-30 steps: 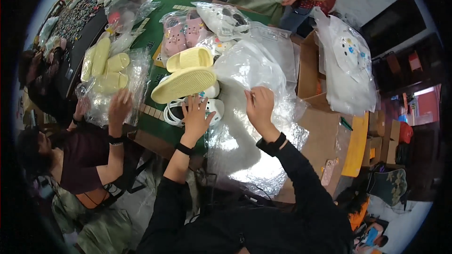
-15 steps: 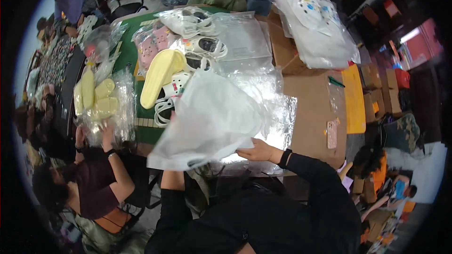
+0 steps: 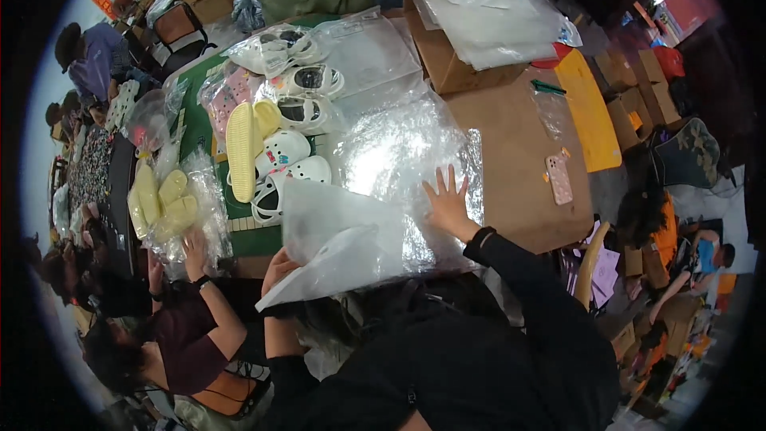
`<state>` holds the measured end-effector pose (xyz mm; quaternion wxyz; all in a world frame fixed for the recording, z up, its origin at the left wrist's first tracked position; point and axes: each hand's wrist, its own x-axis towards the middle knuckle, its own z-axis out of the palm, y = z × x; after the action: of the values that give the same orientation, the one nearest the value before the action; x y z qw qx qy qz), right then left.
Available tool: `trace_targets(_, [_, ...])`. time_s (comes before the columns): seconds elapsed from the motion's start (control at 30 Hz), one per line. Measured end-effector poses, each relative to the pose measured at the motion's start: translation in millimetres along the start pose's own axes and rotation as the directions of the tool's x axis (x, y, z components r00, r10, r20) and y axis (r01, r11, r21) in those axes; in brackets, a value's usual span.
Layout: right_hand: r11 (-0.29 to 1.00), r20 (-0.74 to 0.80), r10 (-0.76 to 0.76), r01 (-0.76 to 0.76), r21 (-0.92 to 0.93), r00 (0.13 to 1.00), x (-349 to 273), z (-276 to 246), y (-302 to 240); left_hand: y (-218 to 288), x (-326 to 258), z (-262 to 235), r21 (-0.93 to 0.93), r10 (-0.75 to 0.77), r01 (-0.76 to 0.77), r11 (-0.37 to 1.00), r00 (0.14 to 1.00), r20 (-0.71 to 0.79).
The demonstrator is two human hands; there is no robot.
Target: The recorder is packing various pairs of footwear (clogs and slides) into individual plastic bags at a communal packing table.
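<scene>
Now the left hand (image 3: 277,269) has lowered its pinched plastic bag (image 3: 343,243) toward the worktop's near edge, while the right hand (image 3: 448,201) lies spread flat on the bag stack (image 3: 403,148).

clear plastic bags (image 3: 403,152) mid-table | brown carton (image 3: 451,64) behind | pink phone (image 3: 558,178) right

The right hand (image 3: 449,206) lies flat, palm down, fingers (image 3: 441,183) spread wide and pointing toward twelve o'clock, its black-sleeved forearm running back toward five o'clock with a dark band at the wrist. The left hand (image 3: 277,266) sits at about nine o'clock from it, fingers curled closed, forearm dropping toward six o'clock.
</scene>
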<state>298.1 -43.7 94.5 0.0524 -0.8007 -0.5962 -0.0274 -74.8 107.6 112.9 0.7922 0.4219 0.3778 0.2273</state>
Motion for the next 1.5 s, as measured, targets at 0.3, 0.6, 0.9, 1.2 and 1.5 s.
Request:
trace_targets(0.3, [0.827,-0.471,0.487,-0.216,0.518,0.735,1.3,2.8,92.3,9.3,-46.8,11.5,-0.264,0.181,-0.248,0.932,0.951,-0.251])
trace_targets(0.6, [0.619,-0.374,0.73,-0.322,0.716,0.572,-53.6,-106.1,189.8,33.9,-22.8,84.7,-0.076,0.284,-0.298,0.952,0.947,-0.154])
trace_targets(0.9, [0.066,0.258,0.646,-0.389,0.919,0.719,-73.2,-147.5,213.5,-20.3,52.5,130.4,0.213,0.133,-0.141,0.967,0.99,0.052])
trace_targets(1.2, [-0.598,0.593,0.238,-0.365,0.714,0.769,-4.7,-166.1,97.2,-11.7,30.2,119.2,0.091,0.198,-0.193,0.977,0.98,-0.039])
trace_targets(1.5, [-0.386,0.505,0.592,-0.33,0.862,0.628,88.9,18.9,62.1,26.1,-37.8,93.9,0.1,0.307,-0.293,0.951,0.936,-0.175])
